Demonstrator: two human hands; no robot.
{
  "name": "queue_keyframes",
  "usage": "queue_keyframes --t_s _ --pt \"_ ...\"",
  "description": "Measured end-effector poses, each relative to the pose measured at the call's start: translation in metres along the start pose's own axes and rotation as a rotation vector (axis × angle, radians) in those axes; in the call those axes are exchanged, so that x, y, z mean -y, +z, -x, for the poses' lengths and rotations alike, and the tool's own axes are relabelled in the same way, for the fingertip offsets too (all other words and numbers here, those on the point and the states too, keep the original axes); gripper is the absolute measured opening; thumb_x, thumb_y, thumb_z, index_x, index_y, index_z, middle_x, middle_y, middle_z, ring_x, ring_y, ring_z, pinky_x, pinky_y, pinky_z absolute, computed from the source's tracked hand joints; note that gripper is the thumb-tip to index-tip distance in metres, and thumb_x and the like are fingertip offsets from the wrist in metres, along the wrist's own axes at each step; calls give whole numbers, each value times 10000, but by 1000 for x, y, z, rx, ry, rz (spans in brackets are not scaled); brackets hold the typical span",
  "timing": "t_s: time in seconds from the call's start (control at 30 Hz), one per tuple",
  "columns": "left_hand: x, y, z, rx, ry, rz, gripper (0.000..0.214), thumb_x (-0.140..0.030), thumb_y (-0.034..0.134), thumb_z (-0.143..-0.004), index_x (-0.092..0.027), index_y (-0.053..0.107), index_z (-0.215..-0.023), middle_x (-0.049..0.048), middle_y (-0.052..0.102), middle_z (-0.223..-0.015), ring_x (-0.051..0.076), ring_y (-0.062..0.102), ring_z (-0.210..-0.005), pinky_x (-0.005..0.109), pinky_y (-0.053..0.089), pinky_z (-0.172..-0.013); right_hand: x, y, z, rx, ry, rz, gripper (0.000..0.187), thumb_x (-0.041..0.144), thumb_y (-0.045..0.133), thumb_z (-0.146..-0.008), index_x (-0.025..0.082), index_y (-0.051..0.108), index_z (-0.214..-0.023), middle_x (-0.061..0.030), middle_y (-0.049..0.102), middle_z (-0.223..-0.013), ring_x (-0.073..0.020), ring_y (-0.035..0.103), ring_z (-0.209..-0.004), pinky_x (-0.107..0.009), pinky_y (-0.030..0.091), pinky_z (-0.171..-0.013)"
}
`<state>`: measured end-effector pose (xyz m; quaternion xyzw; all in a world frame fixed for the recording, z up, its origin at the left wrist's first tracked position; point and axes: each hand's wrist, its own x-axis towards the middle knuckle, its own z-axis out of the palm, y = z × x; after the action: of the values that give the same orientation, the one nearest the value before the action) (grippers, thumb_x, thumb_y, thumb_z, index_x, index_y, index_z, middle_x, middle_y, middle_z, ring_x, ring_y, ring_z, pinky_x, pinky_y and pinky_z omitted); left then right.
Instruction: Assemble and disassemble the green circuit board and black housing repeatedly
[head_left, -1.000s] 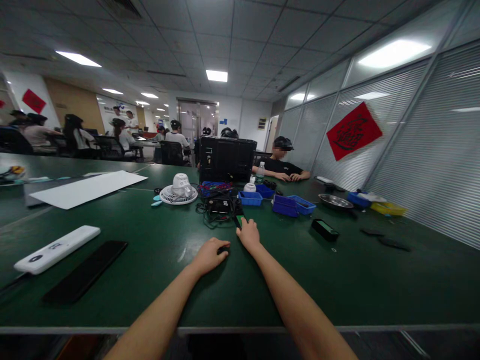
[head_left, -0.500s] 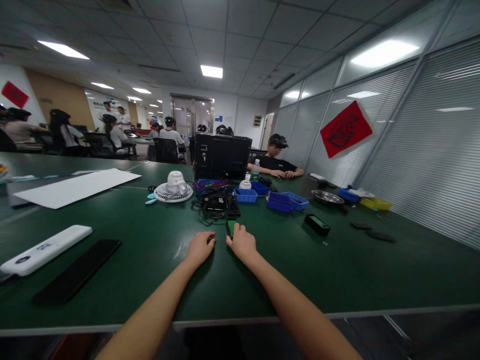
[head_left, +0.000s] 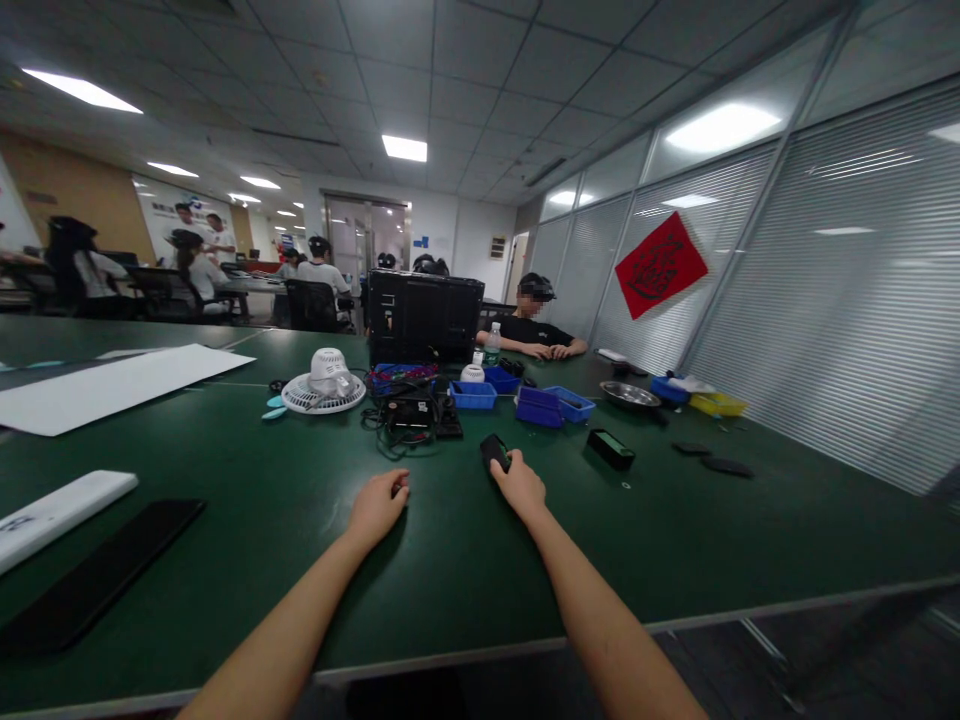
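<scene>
My right hand (head_left: 523, 487) grips a small black case (head_left: 491, 449) with a green part on its side, held tilted just above or on the green table (head_left: 442, 560); I cannot tell whether it touches. To its left, my left hand (head_left: 377, 512) rests low over the table with its fingers curled in. Whatever those fingers may hold is hidden. Another black case with a green top (head_left: 610, 450) stands to the right of my right hand. A tiny pale ring (head_left: 626, 486) lies in front of that case.
Beyond my hands are tangled cables with a black adapter (head_left: 409, 411), a white fan (head_left: 324, 393), blue bins (head_left: 538, 408) and a black monitor (head_left: 426, 315). A metal bowl (head_left: 631, 396) stands right. A white power strip (head_left: 67, 510) lies left. A person (head_left: 536, 325) sits across the table.
My right hand has moved right with the black case, away from my left hand, and the case has turned. My left hand stays curled. The view has swung slightly right.
</scene>
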<state>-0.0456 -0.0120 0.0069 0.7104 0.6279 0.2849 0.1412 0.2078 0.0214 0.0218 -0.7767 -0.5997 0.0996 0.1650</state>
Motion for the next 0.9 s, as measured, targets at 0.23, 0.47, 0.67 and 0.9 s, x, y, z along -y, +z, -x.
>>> queue_keyframes --t_s 0.23,0.47,0.67,0.9 --pt "2 2 0 2 -15 11 343 -231 452 -782 -178 581 -1095 44 656 -968 164 572 -903 252 403 -794 -16 -10 -18 70 137 -23 508 553 251 -844 200 474 -1134 -130 567 -1075 -256 566 -947 -357 425 -731" --pt "3 1 -1 16 -26 21 341 -247 451 -786 -177 582 -1093 46 657 -977 166 572 -909 260 404 -817 -24 -14 -17 -45 131 -2 619 597 242 -830 161 453 -1216 -178 473 -1170 -288 479 -1065 -389 411 -794" --pt "1 -1 0 28 -16 27 343 -259 437 -788 -170 585 -1084 53 656 -984 176 581 -901 272 414 -818 -22 -12 -13 -62 106 15 628 609 364 -780 125 504 -1155 -186 505 -1121 -302 503 -1026 -397 425 -765" --pt "2 -1 0 28 -25 15 335 -264 436 -785 -175 591 -1068 47 662 -990 176 587 -912 261 422 -805 -22 -13 -11 -91 94 29 560 545 418 -782 117 498 -1134 -182 536 -1094 -274 543 -987 -354 439 -736"
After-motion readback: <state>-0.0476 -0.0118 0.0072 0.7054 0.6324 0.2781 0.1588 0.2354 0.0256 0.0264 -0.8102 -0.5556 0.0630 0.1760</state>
